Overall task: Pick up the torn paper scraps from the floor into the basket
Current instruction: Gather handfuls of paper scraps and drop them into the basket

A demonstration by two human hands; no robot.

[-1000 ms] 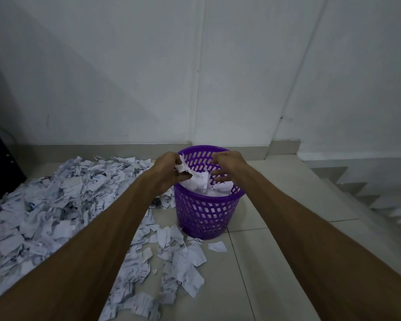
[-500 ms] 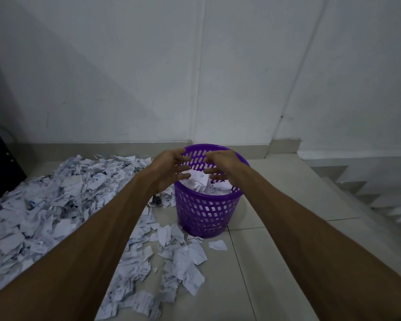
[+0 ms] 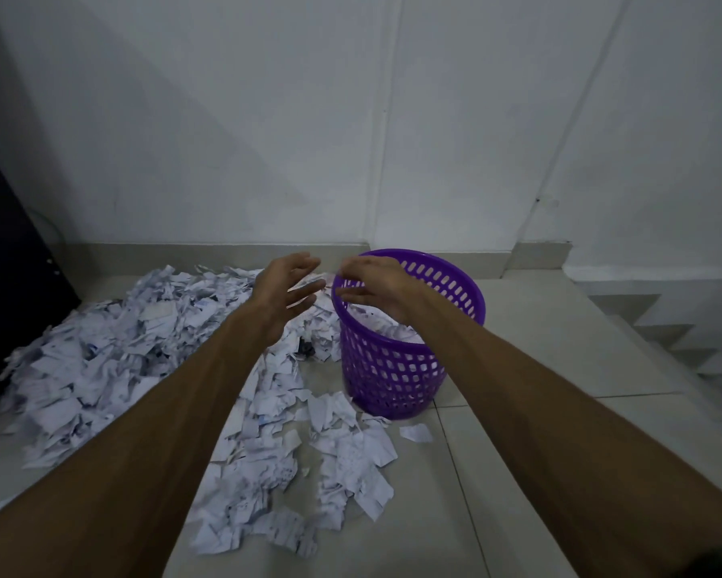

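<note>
Left hand (image 3: 283,294): it is held above the floor just left of the basket, with the fingers spread and nothing gripped.
Right hand (image 3: 379,289): it is held over the near-left part of the basket rim, with the fingers stretched out and loose; no paper is pinched.
Basket (image 3: 397,369): a purple plastic basket with a lattice wall is placed upright on the floor near the wall; white scraps are seen inside it, below the right hand.
Paper scraps (image 3: 100,352): a large heap of torn white scraps is spread on the floor to the left of the basket, and a looser trail is laid in front of it.
Single scrap (image 3: 415,432): one small piece is lying apart, just in front of the basket.
Floor (image 3: 518,431): it is covered with light tiles.
</note>
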